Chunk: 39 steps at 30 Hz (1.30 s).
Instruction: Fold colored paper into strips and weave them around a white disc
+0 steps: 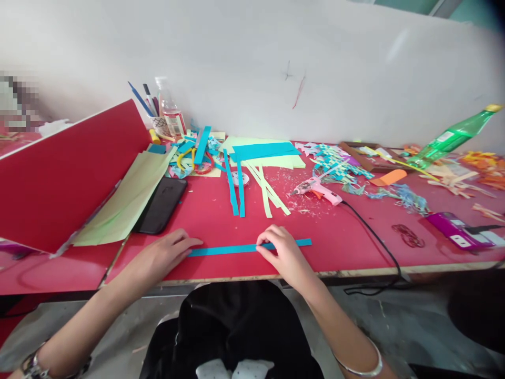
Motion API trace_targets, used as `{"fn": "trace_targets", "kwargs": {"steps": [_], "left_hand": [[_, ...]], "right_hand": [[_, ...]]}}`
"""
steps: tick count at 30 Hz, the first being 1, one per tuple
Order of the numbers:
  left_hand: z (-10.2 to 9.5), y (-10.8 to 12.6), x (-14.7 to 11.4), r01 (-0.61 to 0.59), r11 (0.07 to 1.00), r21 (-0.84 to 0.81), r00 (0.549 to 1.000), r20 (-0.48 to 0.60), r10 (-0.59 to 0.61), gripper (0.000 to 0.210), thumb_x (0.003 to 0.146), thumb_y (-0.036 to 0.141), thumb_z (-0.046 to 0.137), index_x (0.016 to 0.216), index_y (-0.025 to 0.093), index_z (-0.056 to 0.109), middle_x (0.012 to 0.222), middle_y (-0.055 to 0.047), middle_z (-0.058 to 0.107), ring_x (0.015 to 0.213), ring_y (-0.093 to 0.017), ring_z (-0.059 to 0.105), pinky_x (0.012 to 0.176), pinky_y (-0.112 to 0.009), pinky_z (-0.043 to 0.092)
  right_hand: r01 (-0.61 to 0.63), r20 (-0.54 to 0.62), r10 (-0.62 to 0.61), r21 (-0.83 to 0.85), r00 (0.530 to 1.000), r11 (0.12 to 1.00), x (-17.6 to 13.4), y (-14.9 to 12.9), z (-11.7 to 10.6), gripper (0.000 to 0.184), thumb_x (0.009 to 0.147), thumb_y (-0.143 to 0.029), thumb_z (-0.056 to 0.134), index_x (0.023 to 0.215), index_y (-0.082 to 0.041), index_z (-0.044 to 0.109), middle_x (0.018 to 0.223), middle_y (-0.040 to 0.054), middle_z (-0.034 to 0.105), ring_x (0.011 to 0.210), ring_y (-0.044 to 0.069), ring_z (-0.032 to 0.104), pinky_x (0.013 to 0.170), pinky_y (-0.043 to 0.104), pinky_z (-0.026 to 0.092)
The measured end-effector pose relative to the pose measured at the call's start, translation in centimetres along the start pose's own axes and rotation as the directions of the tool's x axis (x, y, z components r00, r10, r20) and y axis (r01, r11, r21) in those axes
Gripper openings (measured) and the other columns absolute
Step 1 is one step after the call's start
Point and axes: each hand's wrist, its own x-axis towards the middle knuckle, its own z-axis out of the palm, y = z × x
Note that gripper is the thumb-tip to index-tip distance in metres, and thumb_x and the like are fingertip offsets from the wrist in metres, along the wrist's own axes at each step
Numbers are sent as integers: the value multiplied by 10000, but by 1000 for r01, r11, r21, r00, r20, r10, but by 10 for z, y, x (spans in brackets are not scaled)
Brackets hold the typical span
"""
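A narrow blue paper strip [225,250] lies nearly level along the front of the red table. My left hand [168,255] is at its left end, fingers bent together over the paper. Farther right, my right hand [282,252] pinches the same strip between thumb and fingers, and its right end sticks out past the hand. Just beyond lie two more blue strips [232,192], partly over a round white disc [240,179], and several pale green strips [268,192]. Blue sheets [266,151] rest on pale green sheets [298,161] at the back.
A pink glue gun [317,189] with a black cord lies right of centre. A black phone [162,205], pale green paper and a leaning red board [79,173] stand left. Scissors [204,167] sit among scraps. A green bottle [453,137] and purple device [457,231] are right.
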Motion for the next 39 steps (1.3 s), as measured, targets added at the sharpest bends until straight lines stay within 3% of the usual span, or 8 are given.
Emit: {"fn": "trace_targets", "kwargs": {"steps": [6, 10, 12, 15, 19, 26, 32, 39], "left_hand": [[-8, 1, -16, 96, 986, 134, 995, -31, -93, 466, 755, 54, 301, 1127, 251, 499, 1009, -50, 511, 873, -157, 535, 743, -249, 436], [-3, 26, -16, -28, 957, 290, 999, -29, 38, 590, 742, -1, 292, 1239, 307, 370, 1135, -47, 468, 1022, -185, 466, 846, -314, 392], [4, 39, -13, -88, 952, 294, 995, -25, 99, 520, 792, 43, 296, 1252, 278, 357, 1140, -47, 476, 1033, -174, 454, 872, -305, 377], [16, 53, -10, -38, 954, 298, 994, -85, 66, 394, 848, 245, 345, 1238, 202, 383, 1126, -80, 480, 1012, -194, 453, 854, -315, 396], [25, 60, -10, 6, 944, 329, 986, -157, 48, 477, 787, 454, 420, 1196, 209, 436, 1075, -95, 486, 998, -241, 440, 833, -368, 409], [29, 63, -12, 56, 920, 388, 977, -209, 29, 609, 732, 512, 475, 1265, 242, 358, 1029, -86, 492, 985, -259, 436, 877, -432, 365], [28, 63, -11, 75, 907, 414, 978, -209, 15, 591, 740, 485, 480, 1266, 245, 361, 993, -88, 501, 955, -253, 446, 887, -430, 350], [27, 65, -10, 84, 903, 421, 978, -208, 6, 532, 765, 461, 455, 1246, 243, 394, 978, -90, 513, 936, -258, 450, 862, -424, 358]], "right_hand": [[15, 11, -15, -81, 1000, 997, 1, -2, -4, 66, 781, -154, 476, 758, -194, 523, 799, 27, 528, 781, 167, 480, 687, 286, 389], [48, 67, -35, -205, 997, 978, 5, -10, -8, 86, 762, -141, 498, 805, -195, 550, 822, 37, 540, 800, 188, 485, 683, 303, 403], [50, 45, -39, -278, 998, 959, 3, -17, -5, 190, 777, -112, 454, 915, -196, 555, 877, 53, 549, 841, 200, 488, 722, 328, 403], [122, 8, -126, -327, 992, 937, -4, -33, 9, 368, 817, -116, 379, 1170, -200, 443, 1052, 78, 530, 989, 214, 457, 855, 370, 357], [298, 119, -276, -240, 954, 924, -16, -53, 32, 505, 845, -390, 362, 1292, -164, 297, 1284, 73, 408, 1180, 202, 333, 993, 389, 241], [147, 127, -115, -287, 985, 947, -36, -35, 20, 603, 828, -493, 313, 1327, -165, 234, 1375, 59, 266, 1250, 199, 252, 1008, 418, 206], [-12, 27, 25, -415, 999, 910, -59, 3, -7, 545, 843, -418, 317, 1335, -217, 199, 1356, 46, 304, 1233, 214, 291, 983, 484, 198], [-156, -114, 114, -486, 987, 860, -73, 29, -20, 495, 836, -379, 339, 1307, -242, 274, 1300, 55, 402, 1203, 238, 341, 951, 502, 247]]}}
